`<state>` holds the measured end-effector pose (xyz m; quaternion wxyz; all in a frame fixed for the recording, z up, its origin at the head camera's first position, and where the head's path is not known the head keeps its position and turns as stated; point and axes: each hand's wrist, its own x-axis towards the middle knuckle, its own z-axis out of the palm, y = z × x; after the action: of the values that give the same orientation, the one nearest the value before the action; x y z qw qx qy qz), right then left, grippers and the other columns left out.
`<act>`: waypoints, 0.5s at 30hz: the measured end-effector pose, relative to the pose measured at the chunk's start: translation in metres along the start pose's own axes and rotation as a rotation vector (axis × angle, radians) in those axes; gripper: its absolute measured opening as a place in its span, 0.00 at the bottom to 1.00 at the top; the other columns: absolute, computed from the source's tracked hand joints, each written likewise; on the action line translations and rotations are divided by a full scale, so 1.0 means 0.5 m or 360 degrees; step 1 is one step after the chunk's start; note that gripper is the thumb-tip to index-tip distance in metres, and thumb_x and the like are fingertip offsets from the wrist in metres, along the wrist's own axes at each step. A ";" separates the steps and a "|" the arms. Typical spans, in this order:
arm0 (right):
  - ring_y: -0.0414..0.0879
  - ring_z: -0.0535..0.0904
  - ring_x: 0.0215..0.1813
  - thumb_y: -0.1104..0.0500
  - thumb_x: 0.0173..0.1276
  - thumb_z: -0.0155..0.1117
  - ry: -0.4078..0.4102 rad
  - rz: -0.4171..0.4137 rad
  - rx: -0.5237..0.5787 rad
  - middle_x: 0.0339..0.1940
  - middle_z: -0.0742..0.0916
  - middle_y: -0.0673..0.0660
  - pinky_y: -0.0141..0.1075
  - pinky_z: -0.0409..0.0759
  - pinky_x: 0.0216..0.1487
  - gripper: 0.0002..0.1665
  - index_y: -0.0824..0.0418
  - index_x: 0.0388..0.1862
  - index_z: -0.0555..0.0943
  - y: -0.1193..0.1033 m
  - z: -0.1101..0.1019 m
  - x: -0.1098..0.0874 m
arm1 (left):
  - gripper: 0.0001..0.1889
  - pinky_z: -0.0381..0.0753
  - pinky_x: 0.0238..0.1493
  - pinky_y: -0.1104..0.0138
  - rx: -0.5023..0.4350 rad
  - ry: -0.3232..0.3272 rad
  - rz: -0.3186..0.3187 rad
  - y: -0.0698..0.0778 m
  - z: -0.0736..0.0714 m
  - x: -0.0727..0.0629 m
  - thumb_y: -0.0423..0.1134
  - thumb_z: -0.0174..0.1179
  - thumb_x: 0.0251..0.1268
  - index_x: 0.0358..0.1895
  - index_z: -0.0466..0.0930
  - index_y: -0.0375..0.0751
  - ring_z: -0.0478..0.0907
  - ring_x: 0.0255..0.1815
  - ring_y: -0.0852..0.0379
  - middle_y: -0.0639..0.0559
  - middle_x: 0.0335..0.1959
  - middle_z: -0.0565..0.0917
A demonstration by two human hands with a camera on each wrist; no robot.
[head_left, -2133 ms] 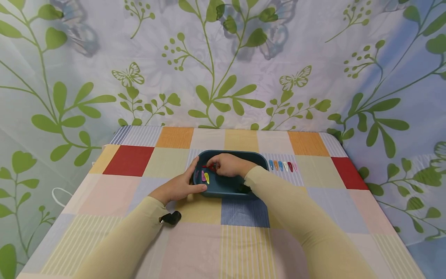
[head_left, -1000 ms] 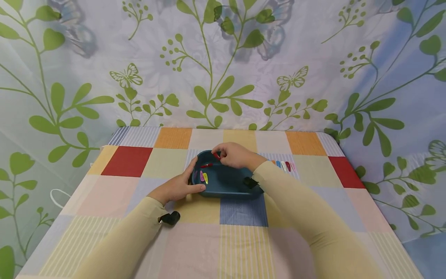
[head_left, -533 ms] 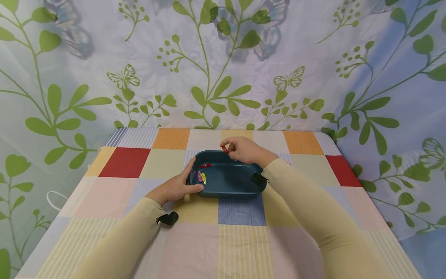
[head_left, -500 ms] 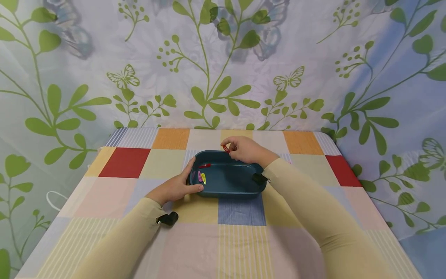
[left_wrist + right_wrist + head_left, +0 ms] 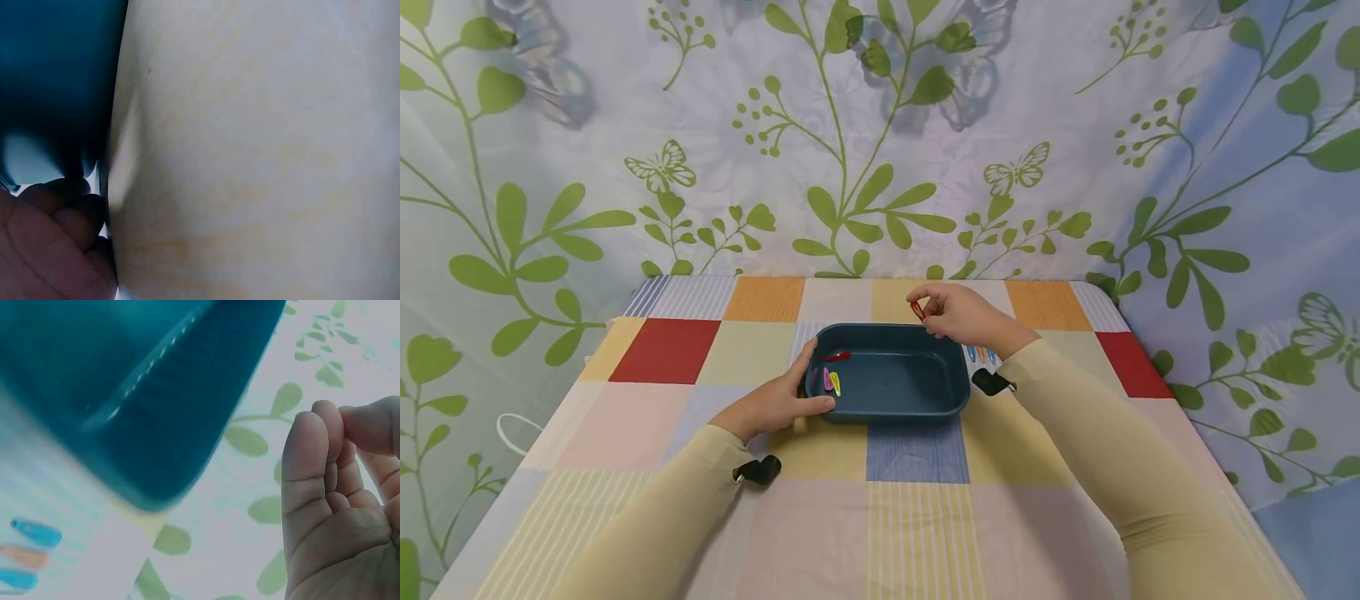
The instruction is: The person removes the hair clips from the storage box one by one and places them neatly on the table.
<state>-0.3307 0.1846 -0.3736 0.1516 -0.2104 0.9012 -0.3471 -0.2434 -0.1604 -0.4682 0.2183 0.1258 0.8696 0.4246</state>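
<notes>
A dark blue tray (image 5: 891, 415) sits on the patchwork cloth. My left hand (image 5: 772, 406) grips its left end, thumb at the front corner and fingers along the outer side; the left wrist view shows curled fingers (image 5: 78, 222) against the tray. Above the tray's back right rim, my right hand (image 5: 967, 315) pinches a red snap hair clip (image 5: 917, 310) between thumb and fingertips. The right wrist view hides that clip behind the fingers. At the tray's left end lie another red hair clip (image 5: 838, 357), a pink hair clip (image 5: 827, 379) and a yellow hair clip (image 5: 836, 383).
Right of the tray, blue and orange hair clips (image 5: 981, 354) lie in a row, partly hidden by my right wrist. A black wrist camera (image 5: 760, 471) sticks out from each sleeve. A leaf-patterned curtain (image 5: 880, 133) hangs behind the table.
My right hand has taken a red hair clip from the tray, lifted it over the back rim and moved right. My left hand has stayed at the tray's left end.
</notes>
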 end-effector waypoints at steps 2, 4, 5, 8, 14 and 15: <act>0.58 0.86 0.43 0.65 0.77 0.60 0.0025 0.0016 0.0007 0.50 0.88 0.68 0.39 0.83 0.41 0.27 0.54 0.74 0.76 0.007 -0.012 -0.012 | 0.59 0.57 0.81 0.35 0.0007 0.0002 -0.0003 -0.001 0.000 0.000 0.62 0.68 0.68 0.85 0.25 0.76 0.55 0.85 0.36 0.44 0.89 0.47; 0.59 0.86 0.44 0.65 0.77 0.59 0.0059 0.0026 0.0008 0.49 0.88 0.67 0.39 0.84 0.42 0.27 0.54 0.73 0.76 0.017 -0.023 -0.022 | 0.59 0.57 0.80 0.35 0.0017 0.0004 -0.0002 -0.002 0.000 0.001 0.62 0.67 0.68 0.85 0.25 0.76 0.54 0.85 0.35 0.44 0.89 0.47; 0.59 0.86 0.44 0.65 0.77 0.59 0.0076 0.0030 0.0008 0.48 0.88 0.66 0.38 0.84 0.41 0.27 0.54 0.73 0.76 0.023 -0.029 -0.028 | 0.59 0.57 0.80 0.35 0.0023 0.0006 -0.0002 -0.003 0.000 0.001 0.63 0.67 0.68 0.84 0.25 0.76 0.54 0.85 0.35 0.45 0.89 0.46; 0.61 0.84 0.43 0.66 0.77 0.57 0.0125 0.0050 0.0009 0.46 0.88 0.64 0.37 0.81 0.38 0.27 0.55 0.73 0.77 0.043 -0.048 -0.043 | 0.59 0.58 0.80 0.35 0.0038 0.0004 0.0003 -0.003 0.000 0.002 0.63 0.67 0.68 0.84 0.25 0.76 0.54 0.85 0.35 0.45 0.89 0.45; 0.58 0.84 0.45 0.63 0.79 0.55 0.0186 0.0167 -0.0077 0.50 0.88 0.63 0.39 0.79 0.36 0.25 0.55 0.73 0.76 0.103 -0.083 -0.071 | 0.59 0.57 0.80 0.35 0.0041 0.0001 0.0005 -0.003 0.000 0.004 0.63 0.67 0.68 0.85 0.25 0.75 0.54 0.86 0.35 0.46 0.89 0.44; 0.58 0.84 0.45 0.63 0.79 0.55 0.0198 0.0181 -0.0098 0.50 0.88 0.63 0.40 0.79 0.36 0.25 0.55 0.73 0.76 0.111 -0.089 -0.077 | 0.59 0.57 0.80 0.34 0.0045 -0.0001 0.0008 -0.003 0.000 0.004 0.63 0.67 0.68 0.85 0.24 0.74 0.53 0.85 0.34 0.45 0.89 0.44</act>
<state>-0.3311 0.2654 -0.3755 0.1083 -0.1415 0.9296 -0.3225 -0.2452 -0.1604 -0.4701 0.2158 0.1313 0.8751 0.4129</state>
